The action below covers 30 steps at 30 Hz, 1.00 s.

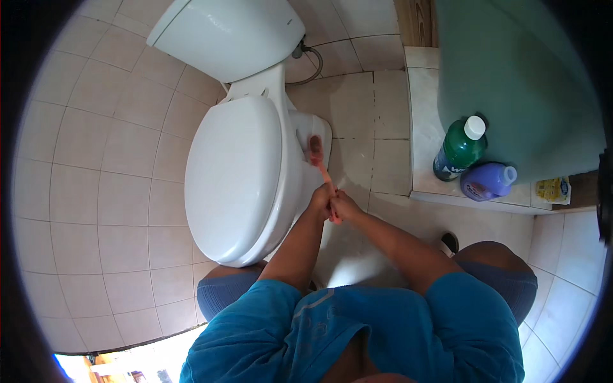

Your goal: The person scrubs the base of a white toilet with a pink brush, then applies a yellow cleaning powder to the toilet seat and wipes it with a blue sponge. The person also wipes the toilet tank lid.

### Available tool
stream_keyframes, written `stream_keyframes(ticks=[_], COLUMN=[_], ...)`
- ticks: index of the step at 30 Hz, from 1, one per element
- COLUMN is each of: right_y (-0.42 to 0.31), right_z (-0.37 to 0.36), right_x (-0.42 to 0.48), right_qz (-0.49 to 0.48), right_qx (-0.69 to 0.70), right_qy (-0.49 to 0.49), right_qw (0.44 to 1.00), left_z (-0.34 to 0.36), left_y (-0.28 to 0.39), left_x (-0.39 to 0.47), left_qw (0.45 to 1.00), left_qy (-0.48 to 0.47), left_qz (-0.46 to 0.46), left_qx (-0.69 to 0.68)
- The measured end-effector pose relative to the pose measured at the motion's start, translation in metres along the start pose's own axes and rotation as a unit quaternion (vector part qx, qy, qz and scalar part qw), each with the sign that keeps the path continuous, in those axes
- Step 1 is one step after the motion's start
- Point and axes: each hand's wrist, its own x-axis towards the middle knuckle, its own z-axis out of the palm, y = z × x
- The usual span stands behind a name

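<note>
Both of my hands grip the handle of a pink brush (326, 173), whose head rests at the side of the toilet's base. My left hand (322, 198) is on the side nearer the toilet bowl, and my right hand (346, 206) is close against it on the other side. The two hands overlap, so some fingers are hidden. A white toilet (234, 177) stands just left of my hands with its lid down. Its pedestal foot (320, 125) shows beyond the brush head, and its tank (234, 33) is at the top.
A tiled ledge (424, 105) on the right bears a green bottle with a white cap (462, 151), a purple bottle (486, 182) and a yellow packet (550, 190). Behind them rises a large greenish surface (517, 86). A flexible hose (318, 67) runs beneath the tank. Tiled wall (115, 182) borders the toilet.
</note>
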Motion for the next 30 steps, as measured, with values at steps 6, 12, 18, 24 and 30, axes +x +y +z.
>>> stream_keyframes(ticks=[6,12,18,24,30], right_y=[-0.003,-0.044,-0.063,-0.059,-0.021], right_z=[-0.009,-0.044,-0.061,-0.046,-0.021], right_x=[0.023,0.048,0.061,0.047,0.014], right_qz=[0.016,0.036,0.045,0.055,0.053], right_qx=[0.146,0.15,0.16,0.082,0.043], right_qy=[0.113,0.194,0.196,0.182,0.195], right_qw=[0.983,0.969,0.967,0.978,0.978], left_z=[0.019,0.073,0.086,0.068,0.06], left_y=[0.015,0.049,0.07,0.058,0.023], left_x=[0.026,0.057,0.072,0.057,0.003], left_qw=[0.998,0.994,0.995,0.998,0.998], left_qy=[0.023,0.053,0.041,0.02,0.036], left_qz=[-0.011,0.009,-0.005,0.0,-0.003], left_qx=[0.056,0.093,0.088,0.054,0.051])
